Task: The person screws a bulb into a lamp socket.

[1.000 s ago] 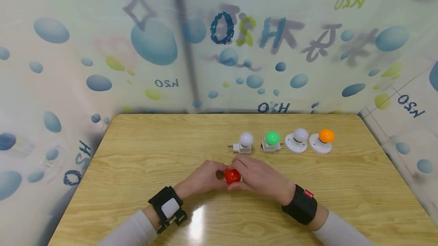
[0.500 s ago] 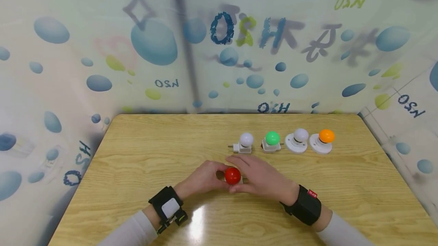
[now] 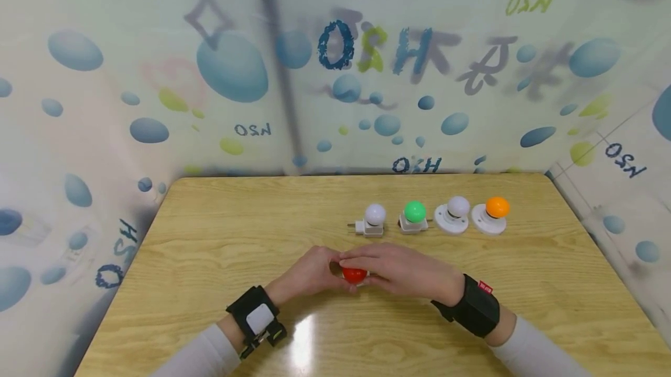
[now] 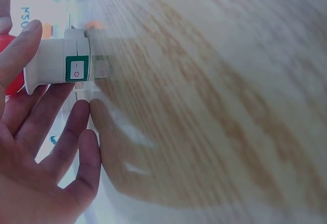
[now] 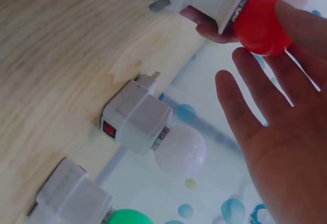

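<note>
A red light bulb [image 3: 354, 275] sits in a white plug-in lamp socket [image 4: 47, 60], which stands on the table with a green-framed rocker switch on its side. My left hand [image 3: 313, 272] holds the socket from the left, thumb on one side and fingers on the other. From the right, my right hand [image 3: 411, 269] pinches the red bulb, its fingers covering the bulb's far side in the head view. In the right wrist view the thumb overlaps the bulb, several fingers are spread fairly straight, and a metal plug prong [image 5: 160, 4] sticks out of the socket.
Farther back stand a plug-in socket with a white bulb [image 3: 375, 214] and another with a green bulb [image 3: 415, 211]. To their right, a white bulb [image 3: 458, 207] and an orange bulb [image 3: 497, 207] sit on round white bases. A patterned curtain [image 3: 314, 103] hangs behind the wooden table [image 3: 236, 208].
My right hand loosened from the bulb, then turned and brought its fingers back over the bulb's far side. The left hand kept its hold on the socket.
</note>
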